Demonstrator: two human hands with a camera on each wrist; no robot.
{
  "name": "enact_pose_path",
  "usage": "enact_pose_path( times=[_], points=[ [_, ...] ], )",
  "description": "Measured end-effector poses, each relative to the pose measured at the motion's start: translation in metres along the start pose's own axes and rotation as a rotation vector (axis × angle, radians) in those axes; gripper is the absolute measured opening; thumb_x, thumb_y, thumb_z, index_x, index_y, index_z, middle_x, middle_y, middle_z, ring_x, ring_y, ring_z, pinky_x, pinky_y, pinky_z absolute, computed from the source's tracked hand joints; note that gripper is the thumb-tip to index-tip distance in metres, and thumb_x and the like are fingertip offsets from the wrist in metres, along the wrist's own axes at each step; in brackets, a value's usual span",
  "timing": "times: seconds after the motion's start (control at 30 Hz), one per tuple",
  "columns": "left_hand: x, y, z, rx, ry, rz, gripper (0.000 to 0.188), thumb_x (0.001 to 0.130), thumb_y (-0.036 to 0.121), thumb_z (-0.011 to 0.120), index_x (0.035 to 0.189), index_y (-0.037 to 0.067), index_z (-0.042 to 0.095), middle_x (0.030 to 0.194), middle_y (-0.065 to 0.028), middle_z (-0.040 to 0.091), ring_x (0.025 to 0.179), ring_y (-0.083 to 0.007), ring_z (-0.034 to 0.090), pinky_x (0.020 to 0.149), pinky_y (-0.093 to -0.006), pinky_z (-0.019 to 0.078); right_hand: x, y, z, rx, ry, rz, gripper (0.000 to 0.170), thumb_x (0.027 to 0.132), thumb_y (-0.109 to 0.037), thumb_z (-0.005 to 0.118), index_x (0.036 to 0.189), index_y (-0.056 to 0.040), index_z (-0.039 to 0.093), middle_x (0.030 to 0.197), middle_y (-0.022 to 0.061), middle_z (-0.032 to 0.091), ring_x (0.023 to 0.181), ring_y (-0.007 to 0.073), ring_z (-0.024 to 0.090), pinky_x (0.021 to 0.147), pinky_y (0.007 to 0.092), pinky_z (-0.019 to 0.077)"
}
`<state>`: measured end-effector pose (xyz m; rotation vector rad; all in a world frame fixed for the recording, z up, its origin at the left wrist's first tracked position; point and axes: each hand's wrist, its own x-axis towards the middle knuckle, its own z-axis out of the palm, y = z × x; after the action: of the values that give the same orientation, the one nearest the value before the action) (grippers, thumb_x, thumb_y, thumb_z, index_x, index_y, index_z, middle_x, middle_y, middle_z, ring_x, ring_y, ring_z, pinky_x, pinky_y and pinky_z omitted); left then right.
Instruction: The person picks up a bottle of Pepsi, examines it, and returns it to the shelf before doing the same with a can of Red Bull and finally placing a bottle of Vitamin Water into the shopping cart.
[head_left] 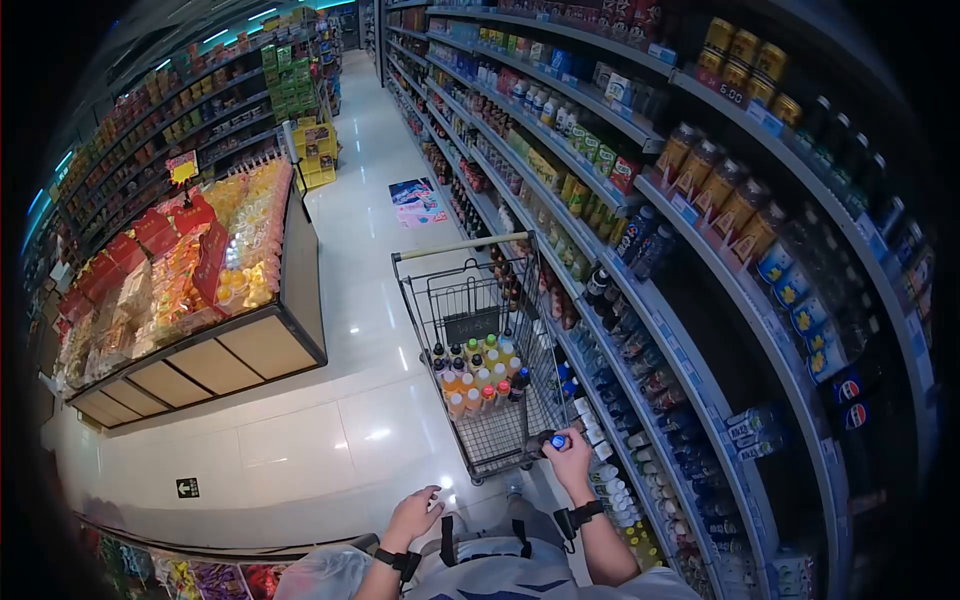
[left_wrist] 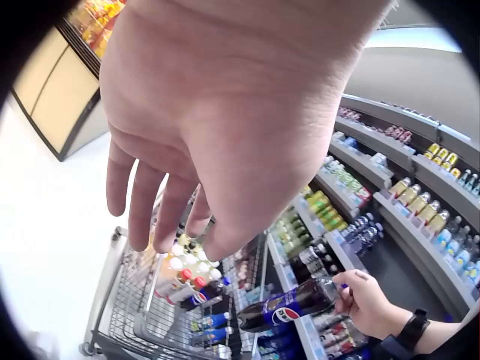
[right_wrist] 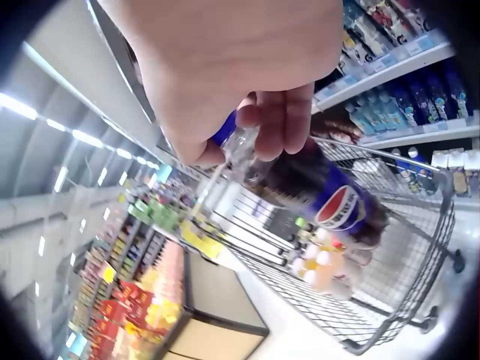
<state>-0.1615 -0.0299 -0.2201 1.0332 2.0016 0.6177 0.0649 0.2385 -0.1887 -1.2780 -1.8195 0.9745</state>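
1. Shelving: tiered, stocked with bottles and cans, lining one side.
2. Floor: pale, glossy tile.
3. Display surface: pale panels, dark edging, heaped packets.
4. Cart: wire, bottles inside.
5. Left hand: fingers loosely extended, holding nothing.
6. Right hand: fingers gripping cola bottle's neck, at cart's near end.
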Motion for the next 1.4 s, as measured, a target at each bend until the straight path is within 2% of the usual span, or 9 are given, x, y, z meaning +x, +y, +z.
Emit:
enact_pose_path(
  times=[0.3,0.6,0.73,0.87,0.97,1.13,1.23,1.27,1.4],
  points=[
    [-0.04,0.11,0.067,-0.068,0.13,0.821,0.077,0.079,0.028,0.083,0.142,0.004,0.047,0.146,-0.0224,0.047,0.135,-0.0395,0.048,0.111,-0.0439,0.0436,-0.138,-0.096,-0.106,0.18,-0.085,0.027,0.025,0.075,-0.006,0.083,0.091,-0.0009,0.065,0.071,-0.0046,0.058,0.066,0.003,0.05,0.057,0.0222,0.0404],
    [-0.105,0.176,0.131,-0.254,0.209,0.798,0.063,0.059,0.023,0.092,0.113,0.006,0.065,0.098,-0.013,0.072,0.088,-0.0311,0.072,0.082,-0.0393,0.0567,-0.228,-0.137,-0.209,0.602,-0.134,-0.048,0.038,0.087,-0.006,0.08,0.122,-0.0038,0.065,0.079,-0.0082,0.055,0.067,-0.0005,0.048,0.059,0.0166,0.0382],
    [-0.153,0.229,0.163,-0.422,-0.003,0.757,0.057,0.066,0.023,0.092,0.112,0.003,0.064,0.096,-0.0102,0.074,0.087,-0.0201,0.073,0.079,-0.0358,0.0573,-0.259,-0.104,-0.27,0.592,-0.006,-0.094,0.051,0.088,-0.005,0.077,0.135,-0.0056,0.056,0.095,-0.0028,0.058,0.089,0.0025,0.056,0.076,0.0209,0.0447],
    [-0.203,0.273,0.191,-0.804,-0.569,0.609,0.05,0.079,0.017,0.085,0.117,0.0,0.058,0.098,-0.0138,0.071,0.09,-0.0252,0.072,0.084,-0.0382,0.0593,-0.286,-0.062,-0.305,0.686,0.071,-0.125,0.054,0.09,-0.005,0.074,0.139,-0.0057,0.052,0.112,0.0018,0.057,0.099,0.0065,0.056,0.08,0.0233,0.0451],
    [-0.24,0.296,0.2,-0.992,-0.98,0.406,0.059,0.08,0.025,0.078,0.126,-0.001,0.051,0.096,-0.0191,0.069,0.086,-0.031,0.071,0.077,-0.0376,0.0604,-0.306,-0.047,-0.327,1.168,-0.227,-0.085,0.071,0.094,-0.031,0.07,0.151,-0.0029,0.04,0.138,0.0098,0.053,0.109,0.0162,0.057,0.091,0.0314,0.0483],
    [-0.271,0.29,0.247,-1.075,-1.346,0.232,0.078,0.075,0.053,0.072,0.127,-0.002,0.052,0.092,-0.0195,0.065,0.083,-0.0338,0.07,0.075,-0.0401,0.0586,-0.344,-0.023,-0.348,1.343,-0.581,-0.034,0.076,0.09,-0.042,0.07,0.147,0.0017,0.044,0.133,0.0203,0.06,0.125,0.0283,0.06,0.112,0.0424,0.0444],
    [-0.273,0.29,0.27,-1.137,-1.199,0.282,0.075,0.08,0.042,0.078,0.134,-0.002,0.049,0.107,-0.0195,0.067,0.094,-0.0341,0.071,0.084,-0.0435,0.0593,-0.355,-0.034,-0.378,1.184,-0.471,0.034,0.062,0.09,-0.039,0.072,0.132,0.0048,0.057,0.114,0.0148,0.07,0.09,0.0183,0.073,0.067,0.0271,0.0603],
    [-0.278,0.293,0.268,-1.026,-1.085,0.322,0.074,0.08,0.036,0.08,0.136,-0.001,0.048,0.109,-0.0188,0.067,0.096,-0.0329,0.071,0.085,-0.0432,0.0593,-0.358,-0.039,-0.386,1.121,-0.398,0.047,0.062,0.09,-0.04,0.072,0.129,0.0053,0.058,0.106,0.0115,0.072,0.071,0.0124,0.07,0.044,0.0205,0.0505],
    [-0.301,0.318,0.269,-0.752,-0.643,0.576,0.07,0.079,0.005,0.086,0.137,0.004,0.047,0.106,-0.0075,0.066,0.088,-0.0148,0.067,0.074,-0.0291,0.0568,-0.35,-0.035,-0.379,1.051,-0.036,-0.062,0.052,0.092,-0.028,0.075,0.132,-0.0008,0.056,0.118,0.0073,0.067,0.101,0.0125,0.064,0.09,0.0284,0.0521]
  ],
)
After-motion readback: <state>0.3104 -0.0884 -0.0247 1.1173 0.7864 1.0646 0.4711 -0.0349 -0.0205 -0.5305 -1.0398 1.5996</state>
